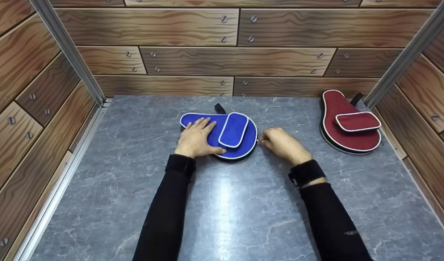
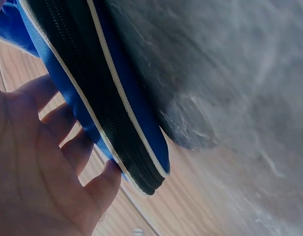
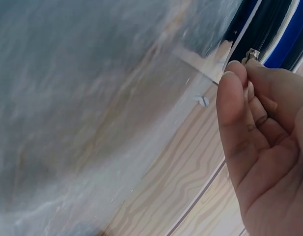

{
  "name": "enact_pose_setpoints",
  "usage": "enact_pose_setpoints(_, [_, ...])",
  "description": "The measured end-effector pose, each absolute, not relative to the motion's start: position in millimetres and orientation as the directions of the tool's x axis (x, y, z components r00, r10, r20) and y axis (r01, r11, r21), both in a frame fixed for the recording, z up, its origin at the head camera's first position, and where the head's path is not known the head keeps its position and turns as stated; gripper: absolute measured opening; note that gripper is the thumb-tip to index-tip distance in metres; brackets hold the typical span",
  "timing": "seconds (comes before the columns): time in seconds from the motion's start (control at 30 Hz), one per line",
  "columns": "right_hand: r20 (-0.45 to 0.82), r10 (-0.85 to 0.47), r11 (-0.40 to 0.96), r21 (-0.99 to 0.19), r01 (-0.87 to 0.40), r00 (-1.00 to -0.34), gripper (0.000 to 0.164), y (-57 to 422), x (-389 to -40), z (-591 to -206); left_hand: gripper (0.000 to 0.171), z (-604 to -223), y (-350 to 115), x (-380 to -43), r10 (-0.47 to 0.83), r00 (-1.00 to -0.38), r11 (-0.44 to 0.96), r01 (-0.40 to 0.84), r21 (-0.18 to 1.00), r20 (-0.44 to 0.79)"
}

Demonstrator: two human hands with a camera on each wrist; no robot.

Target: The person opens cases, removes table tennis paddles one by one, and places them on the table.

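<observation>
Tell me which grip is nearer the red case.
Right. The right grip is to the left of the red case, apart from it; the left grip is farther left, resting on the blue case.

Head view is bright and fairly sharp. I note a pale glare streak down the tabletop (image 1: 223, 214), faint shadow by the right hand (image 1: 281, 143). Wrist views look hazier, tabletop blurred; the left hand (image 2: 38, 157) is shaded.
</observation>
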State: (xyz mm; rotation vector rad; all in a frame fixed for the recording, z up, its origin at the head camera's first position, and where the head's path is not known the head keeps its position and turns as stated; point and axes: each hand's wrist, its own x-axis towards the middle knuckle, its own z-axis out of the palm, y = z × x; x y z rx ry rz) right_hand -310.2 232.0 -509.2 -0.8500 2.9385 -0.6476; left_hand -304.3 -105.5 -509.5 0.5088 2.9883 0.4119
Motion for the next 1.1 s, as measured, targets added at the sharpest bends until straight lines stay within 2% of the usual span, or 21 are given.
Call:
enact_pose_setpoints(0.6, [0.055,-0.613,0.725,-0.358,-0.589,-0.788,0.006,208,-300,-507,0.123,-511,-111,-306,0.271,-0.962,0.92,0.251,0.301,-0.026])
enact_pose_setpoints(0.9, [-0.033,-0.662,0.698,-0.39,-0.6,-0.749,0.006,200,-294,-500,0.123,-510,-110,-305,0.27,-0.963,0.923,0.255,0.289,-0.012])
enact_pose_setpoints(1.1, [-0.018,-0.642,0.713,-0.381,-0.589,-0.766,0.008,197,-291,-501,0.122,-510,-108,-304,0.259,-0.966,0.928,0.247,0.279,-0.009])
